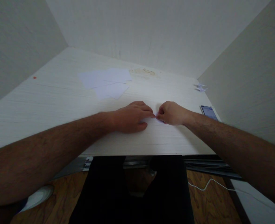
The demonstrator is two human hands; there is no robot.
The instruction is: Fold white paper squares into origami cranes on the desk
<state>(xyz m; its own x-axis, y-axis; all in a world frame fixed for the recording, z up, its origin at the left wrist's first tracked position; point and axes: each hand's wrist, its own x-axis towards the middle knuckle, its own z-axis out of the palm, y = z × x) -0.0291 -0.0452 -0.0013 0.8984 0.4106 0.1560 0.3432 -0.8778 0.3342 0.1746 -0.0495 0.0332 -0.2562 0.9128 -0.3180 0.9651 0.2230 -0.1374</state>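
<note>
Both my hands rest on a white table (46,93), close together near its front edge. My left hand (132,116) lies flat, fingers stretched out and pressing down on a small pale folded paper (156,120) that barely shows between the hands. My right hand (171,113) is curled into a pinch, its fingertips on the same paper's edge, touching the left fingertips. Most of the paper is hidden under the hands.
Several loose white paper sheets (106,81) lie farther back. A small folded paper figure (200,87) sits at the back right by the wall. A phone (208,112) lies at the right edge. Walls close in on three sides. A white cable (207,186) trails on the wooden floor.
</note>
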